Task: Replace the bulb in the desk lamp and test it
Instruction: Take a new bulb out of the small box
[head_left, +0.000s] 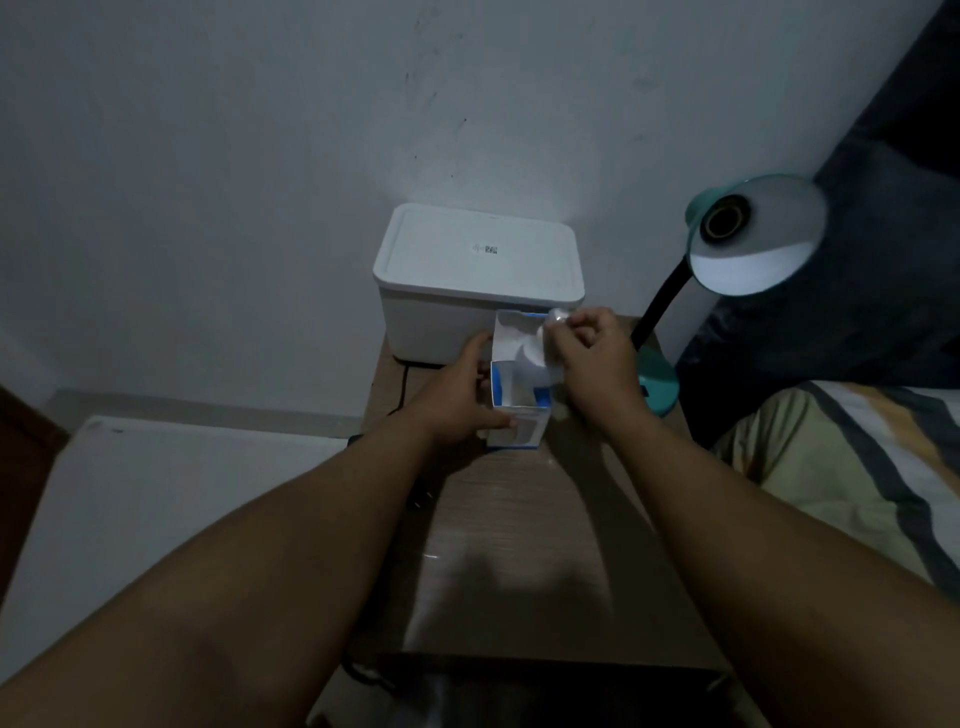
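Observation:
A small white and blue bulb box stands open on the wooden bedside table. My left hand grips the box from its left side. My right hand holds a white bulb by its metal base, its round end pointing into the open box. A teal desk lamp stands at the table's right; its shade faces me and the socket inside looks empty and dark. The lamp's black neck runs down to a teal base just right of my right hand.
A white lidded storage box sits at the back of the table against the wall. A black cable runs down the table's left edge. A bed with a striped cover lies to the right. A white surface is low on the left.

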